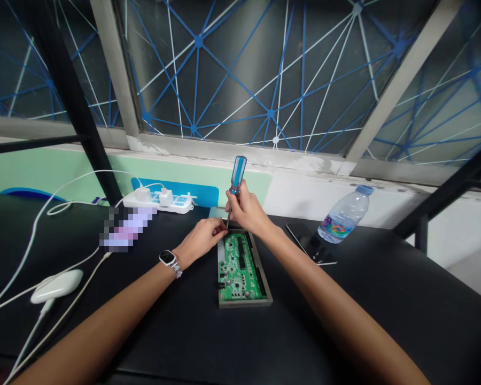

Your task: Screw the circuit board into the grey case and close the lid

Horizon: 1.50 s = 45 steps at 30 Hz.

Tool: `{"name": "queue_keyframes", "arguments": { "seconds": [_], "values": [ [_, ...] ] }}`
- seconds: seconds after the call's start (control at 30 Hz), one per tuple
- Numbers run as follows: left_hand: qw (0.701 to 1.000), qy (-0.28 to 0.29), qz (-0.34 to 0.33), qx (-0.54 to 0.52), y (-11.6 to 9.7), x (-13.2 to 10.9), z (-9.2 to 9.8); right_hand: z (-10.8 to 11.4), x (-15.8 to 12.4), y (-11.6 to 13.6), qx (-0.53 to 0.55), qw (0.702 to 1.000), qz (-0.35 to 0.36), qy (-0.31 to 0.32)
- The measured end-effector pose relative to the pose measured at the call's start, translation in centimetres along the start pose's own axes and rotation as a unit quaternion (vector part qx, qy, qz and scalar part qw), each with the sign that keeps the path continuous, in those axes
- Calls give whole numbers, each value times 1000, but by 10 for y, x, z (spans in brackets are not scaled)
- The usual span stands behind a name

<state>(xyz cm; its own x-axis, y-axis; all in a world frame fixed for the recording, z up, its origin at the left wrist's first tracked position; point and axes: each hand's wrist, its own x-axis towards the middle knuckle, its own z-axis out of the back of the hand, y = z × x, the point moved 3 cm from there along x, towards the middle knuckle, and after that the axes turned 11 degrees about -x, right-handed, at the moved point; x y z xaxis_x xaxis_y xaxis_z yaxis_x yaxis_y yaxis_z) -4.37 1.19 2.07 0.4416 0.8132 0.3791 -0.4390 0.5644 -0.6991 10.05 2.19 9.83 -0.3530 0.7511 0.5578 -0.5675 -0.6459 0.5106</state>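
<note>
Your right hand point(246, 207) grasps a screwdriver point(238, 174) nearly upright, likely for straight pressure, at the far-left corner of the metal case point(244, 305) holding a circuit board point(237, 264) on the table point(176, 331); your left hand point(202, 238), its grip unclear, perhaps steadies the tip.

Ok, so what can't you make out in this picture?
All in the head view:
Blue-and-clear-handled screwdriver with metal shaft: tip too small to make out beside the bare left hand.
Pink-and-lilac object: identity hidden by pixelation.
Green rectangular circuit board: printed markings too small.
Clear plastic blue-capped bottle: printed wording too small.
</note>
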Motion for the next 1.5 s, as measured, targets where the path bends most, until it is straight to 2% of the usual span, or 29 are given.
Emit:
{"name": "queue_keyframes", "arguments": {
  "seconds": [0.53,0.77,1.0,1.27,1.5],
  "values": [
    [1000,-11,13,-5,-3,0,-2,-2,-2,-6,17,1000,5,6],
    [999,-30,-20,15,0,-1,1,-3,-2,-7,29,999,1,19],
    [1000,15,-23,-12,6,4,5,-3,0,-7,19,999,-1,33],
    [998,-24,-59,-7,0,6,-11,10,-10,-10,-21,999,-17,27],
    [998,-26,-61,-17,-3,8,-19,16,-13,-11,-24,999,-25,29]
  ]
}}
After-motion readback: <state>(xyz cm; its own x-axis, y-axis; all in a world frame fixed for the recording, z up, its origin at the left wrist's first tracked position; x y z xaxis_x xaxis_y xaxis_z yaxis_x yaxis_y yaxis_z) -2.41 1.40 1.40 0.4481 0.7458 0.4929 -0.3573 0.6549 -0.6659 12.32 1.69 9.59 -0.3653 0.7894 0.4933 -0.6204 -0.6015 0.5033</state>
